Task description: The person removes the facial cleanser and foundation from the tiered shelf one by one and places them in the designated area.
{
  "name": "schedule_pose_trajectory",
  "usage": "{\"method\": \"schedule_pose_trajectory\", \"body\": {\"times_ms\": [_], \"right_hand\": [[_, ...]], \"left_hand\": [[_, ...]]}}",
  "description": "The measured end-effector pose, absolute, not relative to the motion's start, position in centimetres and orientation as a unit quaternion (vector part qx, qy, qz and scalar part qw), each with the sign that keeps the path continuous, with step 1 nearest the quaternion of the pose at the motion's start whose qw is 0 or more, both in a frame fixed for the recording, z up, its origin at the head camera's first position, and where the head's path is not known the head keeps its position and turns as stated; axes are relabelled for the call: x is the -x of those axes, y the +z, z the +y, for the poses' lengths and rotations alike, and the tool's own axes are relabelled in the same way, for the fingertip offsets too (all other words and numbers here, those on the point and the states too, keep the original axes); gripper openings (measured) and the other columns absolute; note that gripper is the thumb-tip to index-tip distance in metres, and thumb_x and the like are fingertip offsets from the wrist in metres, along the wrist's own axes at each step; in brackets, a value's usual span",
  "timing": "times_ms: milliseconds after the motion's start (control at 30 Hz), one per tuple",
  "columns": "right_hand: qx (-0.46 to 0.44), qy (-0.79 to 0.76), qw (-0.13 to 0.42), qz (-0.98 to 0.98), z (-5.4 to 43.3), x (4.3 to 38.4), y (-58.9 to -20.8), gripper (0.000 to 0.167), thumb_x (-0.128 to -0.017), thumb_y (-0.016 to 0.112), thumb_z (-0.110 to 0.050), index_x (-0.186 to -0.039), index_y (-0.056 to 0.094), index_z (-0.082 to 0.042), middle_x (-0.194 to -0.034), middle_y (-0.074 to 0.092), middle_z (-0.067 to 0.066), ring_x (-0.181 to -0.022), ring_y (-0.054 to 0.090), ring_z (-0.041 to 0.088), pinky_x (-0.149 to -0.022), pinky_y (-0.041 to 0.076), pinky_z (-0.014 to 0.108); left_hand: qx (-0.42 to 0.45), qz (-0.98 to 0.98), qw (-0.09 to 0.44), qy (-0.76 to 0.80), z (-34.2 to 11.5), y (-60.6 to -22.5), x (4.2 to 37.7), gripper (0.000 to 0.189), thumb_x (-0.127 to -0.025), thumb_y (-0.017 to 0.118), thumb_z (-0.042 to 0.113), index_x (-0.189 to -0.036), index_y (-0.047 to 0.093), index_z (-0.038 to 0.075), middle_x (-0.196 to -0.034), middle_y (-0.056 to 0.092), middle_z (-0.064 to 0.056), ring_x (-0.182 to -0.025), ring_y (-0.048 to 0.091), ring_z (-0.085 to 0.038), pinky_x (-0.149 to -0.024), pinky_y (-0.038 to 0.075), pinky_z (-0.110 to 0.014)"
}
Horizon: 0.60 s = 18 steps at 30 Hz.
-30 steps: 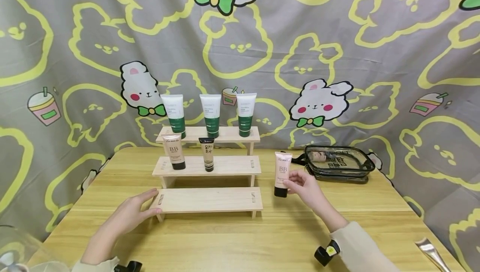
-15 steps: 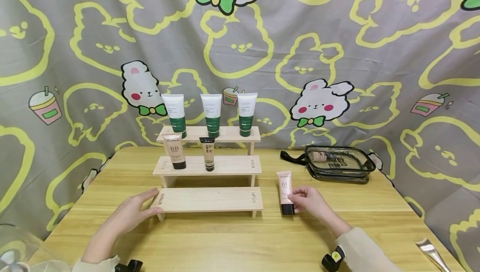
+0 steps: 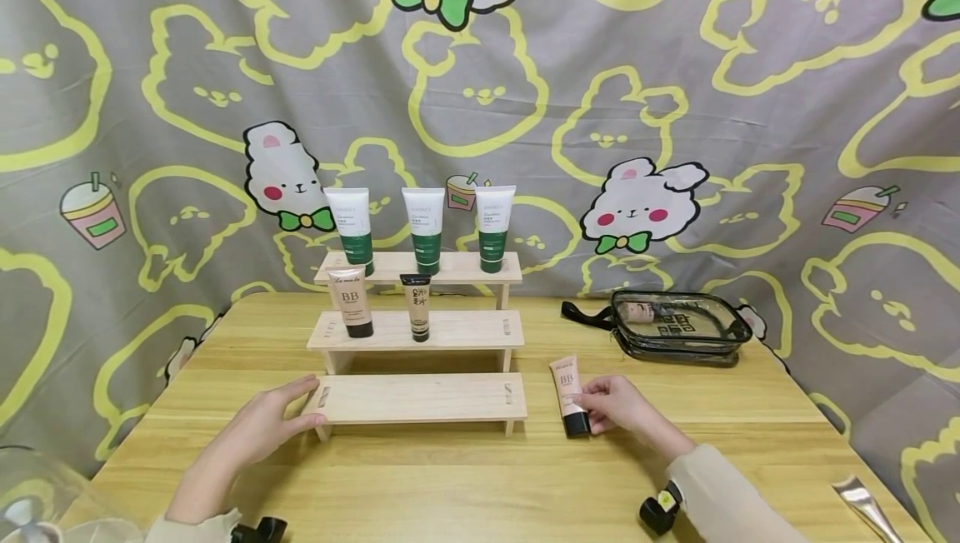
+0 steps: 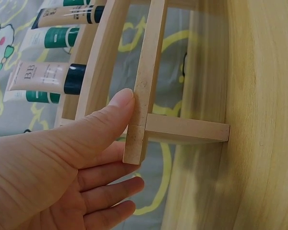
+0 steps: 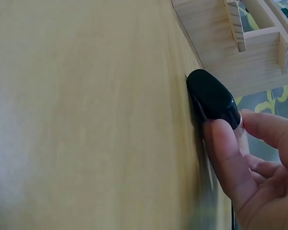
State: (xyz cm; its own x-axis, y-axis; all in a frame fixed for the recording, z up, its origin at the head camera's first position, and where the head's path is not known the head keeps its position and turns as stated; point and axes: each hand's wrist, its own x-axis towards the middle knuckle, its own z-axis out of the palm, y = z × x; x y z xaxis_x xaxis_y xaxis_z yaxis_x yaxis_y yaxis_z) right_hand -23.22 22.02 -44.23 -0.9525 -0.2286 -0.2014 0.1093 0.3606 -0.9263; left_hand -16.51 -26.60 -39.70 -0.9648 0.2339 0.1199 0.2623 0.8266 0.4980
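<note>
My right hand (image 3: 618, 404) pinches a pink BB cream tube (image 3: 567, 385) by its lower side, right of the wooden display stand (image 3: 420, 398). The tube leans, its black cap down close to the table; in the right wrist view the cap (image 5: 213, 98) sits between thumb and fingers. My left hand (image 3: 266, 420) holds the left end of the stand's lowest step, thumb (image 4: 103, 120) at the front edge and index finger behind. A second BB cream tube (image 3: 350, 301) and a small black-topped tube (image 3: 418, 308) stand on the middle step.
Three white-and-green tubes (image 3: 424, 231) stand on the top step. A clear black-edged pouch (image 3: 678, 326) with a tube inside lies at the back right. A shiny metal tool (image 3: 866, 505) lies front right, a transparent dome (image 3: 52, 497) front left. A patterned curtain (image 3: 480, 52) hangs behind.
My right hand has brought the BB cream tube down and toward the table's front, and the tube's top now tips left. The left hand stays at the stand.
</note>
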Motion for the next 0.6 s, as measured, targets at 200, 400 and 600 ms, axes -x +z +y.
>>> {"method": "schedule_pose_trajectory", "body": {"times_ms": [200,400,600], "right_hand": [[0.024,-0.554,0.169,0.815,21.98,23.25,-43.96,0.028,-0.087,0.062,-0.008,-0.102,0.054,0.014,-0.068,0.060,0.011,-0.048,0.057,0.013,-0.047,0.054,0.028],[0.029,-0.554,0.184,0.811,22.29,23.21,-43.79,0.026,-0.087,0.062,-0.010,-0.100,0.055,0.013,-0.072,0.059,0.010,-0.048,0.059,0.014,-0.046,0.054,0.028],[0.034,-0.557,0.193,0.807,22.61,23.31,-43.96,0.028,-0.087,0.061,-0.010,-0.102,0.054,0.013,-0.071,0.059,0.011,-0.049,0.059,0.014,-0.046,0.054,0.027]], "left_hand": [[0.131,-0.955,0.025,-0.265,-26.58,-39.68,16.54,0.063,-0.082,0.067,0.034,-0.125,0.051,-0.009,-0.128,0.047,-0.028,-0.115,0.044,-0.045,-0.093,0.037,-0.057],[0.134,-0.955,0.025,-0.262,-26.61,-39.71,16.63,0.064,-0.082,0.067,0.036,-0.125,0.050,-0.009,-0.128,0.047,-0.028,-0.115,0.044,-0.046,-0.092,0.038,-0.057],[0.133,-0.955,0.024,-0.264,-26.65,-39.73,16.62,0.064,-0.082,0.067,0.035,-0.125,0.050,-0.010,-0.129,0.046,-0.028,-0.115,0.044,-0.045,-0.093,0.037,-0.057]]}}
